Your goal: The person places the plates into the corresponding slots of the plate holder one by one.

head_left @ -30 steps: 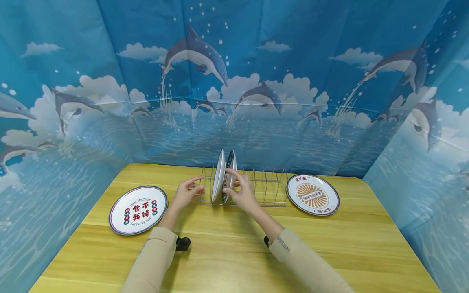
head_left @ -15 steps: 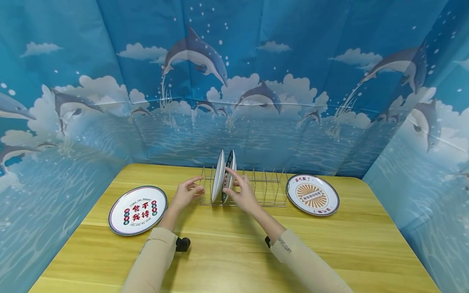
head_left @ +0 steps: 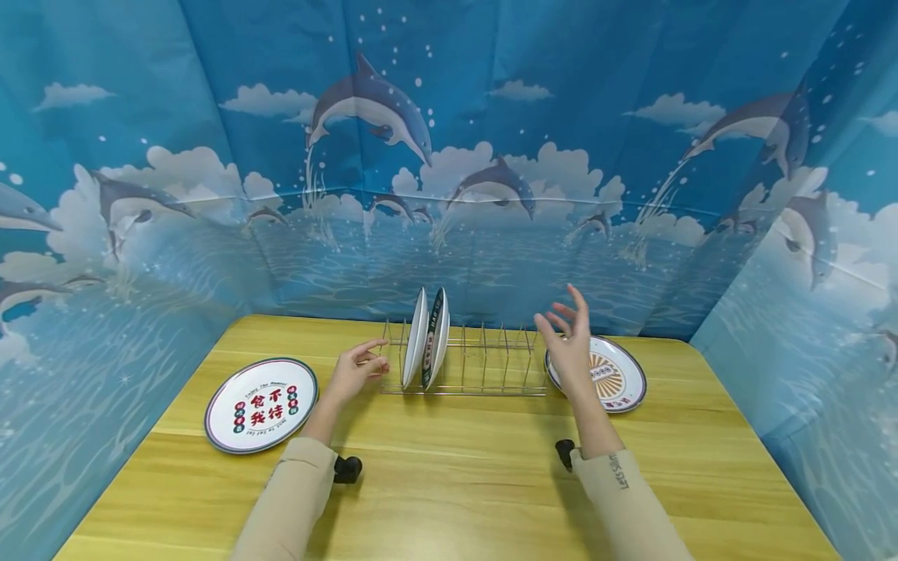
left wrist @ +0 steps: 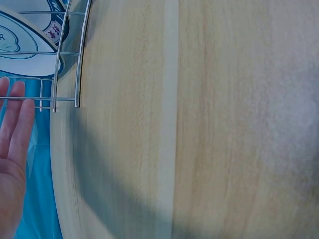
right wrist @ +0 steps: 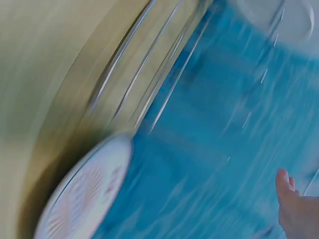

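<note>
Two plates stand on edge in a wire plate rack [head_left: 494, 389], a left plate [head_left: 416, 343] and a green-patterned plate [head_left: 436, 343] beside it. My left hand [head_left: 354, 372] is at the rack's left end. In the left wrist view its fingers [left wrist: 20, 129] look nearly straight and reach the end wire; whether they press on it I cannot tell. My right hand [head_left: 571, 347] is raised with spread fingers and holds nothing. It covers part of a plate with an orange sunburst [head_left: 620, 382], which lies right of the rack.
A white plate with red lettering [head_left: 263, 405] lies flat at the left on the wooden table [head_left: 449, 483]. Behind the table hangs a blue dolphin-print curtain [head_left: 449, 257]. The rack's right-hand slots hold no plates.
My right hand has left the green-patterned plate and moved right, to above the sunburst plate. My left hand stays at the rack's left end. Both upright plates stay in the rack.
</note>
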Available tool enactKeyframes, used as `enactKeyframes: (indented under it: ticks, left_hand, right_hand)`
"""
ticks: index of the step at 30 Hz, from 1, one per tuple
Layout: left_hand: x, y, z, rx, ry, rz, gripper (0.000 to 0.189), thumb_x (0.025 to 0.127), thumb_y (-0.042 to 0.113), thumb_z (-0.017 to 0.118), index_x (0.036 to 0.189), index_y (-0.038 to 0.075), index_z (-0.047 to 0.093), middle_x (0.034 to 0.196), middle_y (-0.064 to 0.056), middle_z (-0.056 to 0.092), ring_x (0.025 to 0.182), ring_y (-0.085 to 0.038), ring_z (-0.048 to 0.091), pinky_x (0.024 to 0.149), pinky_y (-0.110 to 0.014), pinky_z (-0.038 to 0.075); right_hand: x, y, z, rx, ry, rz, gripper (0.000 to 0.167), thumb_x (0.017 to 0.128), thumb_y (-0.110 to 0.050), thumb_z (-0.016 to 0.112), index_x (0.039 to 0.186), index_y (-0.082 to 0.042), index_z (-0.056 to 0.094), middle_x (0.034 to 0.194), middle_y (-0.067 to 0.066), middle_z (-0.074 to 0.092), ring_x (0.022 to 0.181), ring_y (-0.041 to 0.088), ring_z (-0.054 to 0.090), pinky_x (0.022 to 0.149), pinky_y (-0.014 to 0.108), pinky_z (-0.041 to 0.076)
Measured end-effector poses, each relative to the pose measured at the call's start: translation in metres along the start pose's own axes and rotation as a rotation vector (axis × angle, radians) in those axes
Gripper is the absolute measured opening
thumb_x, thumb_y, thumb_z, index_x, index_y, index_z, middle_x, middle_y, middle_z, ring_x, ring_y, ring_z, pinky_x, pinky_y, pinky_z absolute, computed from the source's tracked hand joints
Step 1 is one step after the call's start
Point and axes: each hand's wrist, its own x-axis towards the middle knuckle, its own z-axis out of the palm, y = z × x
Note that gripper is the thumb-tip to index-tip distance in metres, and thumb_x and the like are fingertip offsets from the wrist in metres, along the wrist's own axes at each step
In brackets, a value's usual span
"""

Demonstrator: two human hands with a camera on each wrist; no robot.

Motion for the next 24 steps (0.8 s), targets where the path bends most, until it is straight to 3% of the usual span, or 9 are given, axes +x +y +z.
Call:
enactKeyframes:
  ticks: [3,7,13,16,20,22,24]
  left_hand:
    - [-0.001,0.001,0.000,0.008,0.004,-0.008,0.041,0.090,0.007,0.057,0.129,0.001,0.049,0.090,-0.021,0.064,0.087,-0.030,0.064,0.084,-0.050,0.049]
    - [-0.001,0.001,-0.001,0.015,0.000,-0.011,0.041,0.090,0.007,0.056,0.130,0.001,0.049,0.092,-0.022,0.063,0.088,-0.030,0.064,0.085,-0.050,0.049]
    - [0.000,0.000,-0.001,-0.004,-0.003,-0.020,0.042,0.090,0.006,0.056,0.131,-0.001,0.047,0.092,-0.023,0.062,0.088,-0.029,0.064,0.086,-0.051,0.048]
    - [-0.001,0.000,-0.001,-0.008,-0.004,-0.020,0.043,0.090,0.006,0.056,0.131,-0.001,0.046,0.092,-0.022,0.062,0.088,-0.028,0.064,0.086,-0.051,0.047]
    - [-0.001,0.001,-0.001,-0.005,-0.007,-0.016,0.043,0.090,0.007,0.056,0.131,-0.001,0.046,0.092,-0.022,0.062,0.088,-0.029,0.064,0.086,-0.051,0.047]
    - [-0.001,0.001,0.000,-0.007,-0.004,-0.019,0.042,0.090,0.007,0.057,0.131,0.001,0.048,0.092,-0.023,0.062,0.089,-0.030,0.064,0.086,-0.051,0.047]
    - [-0.001,0.001,0.000,-0.004,-0.004,-0.018,0.042,0.090,0.007,0.057,0.130,0.001,0.049,0.092,-0.024,0.062,0.089,-0.031,0.063,0.086,-0.051,0.048]
  right_hand:
    - [0.000,-0.001,-0.027,-0.018,0.111,0.054,0.069,0.090,-0.021,0.059,0.144,-0.033,0.018,0.134,0.014,0.033,0.123,0.032,0.038,0.097,0.046,0.039]
    - [0.001,0.016,-0.066,-0.043,0.235,0.154,0.070,0.090,-0.022,0.059,0.144,-0.034,0.016,0.134,0.012,0.030,0.124,0.030,0.036,0.098,0.043,0.037]
    - [0.007,0.081,-0.128,-0.120,0.353,0.308,0.076,0.083,-0.032,0.066,0.142,-0.043,0.018,0.133,0.008,0.031,0.120,0.027,0.037,0.083,0.020,0.043]
    - [0.002,0.092,-0.144,-0.163,0.322,0.392,0.079,0.085,-0.029,0.064,0.145,-0.036,0.014,0.140,0.015,0.025,0.127,0.033,0.029,0.090,0.028,0.042]
    - [-0.008,0.088,-0.153,-0.231,0.227,0.495,0.079,0.090,-0.023,0.057,0.148,-0.023,0.004,0.146,0.026,0.013,0.131,0.039,0.022,0.095,0.042,0.040]
    - [-0.009,0.088,-0.157,-0.207,0.161,0.557,0.079,0.091,-0.022,0.055,0.148,-0.023,0.000,0.148,0.025,0.007,0.127,0.036,0.031,0.089,0.034,0.045]
    - [-0.010,0.087,-0.161,-0.144,0.085,0.605,0.082,0.091,-0.022,0.055,0.148,-0.023,-0.004,0.149,0.025,-0.001,0.112,0.030,0.047,0.081,0.028,0.051]
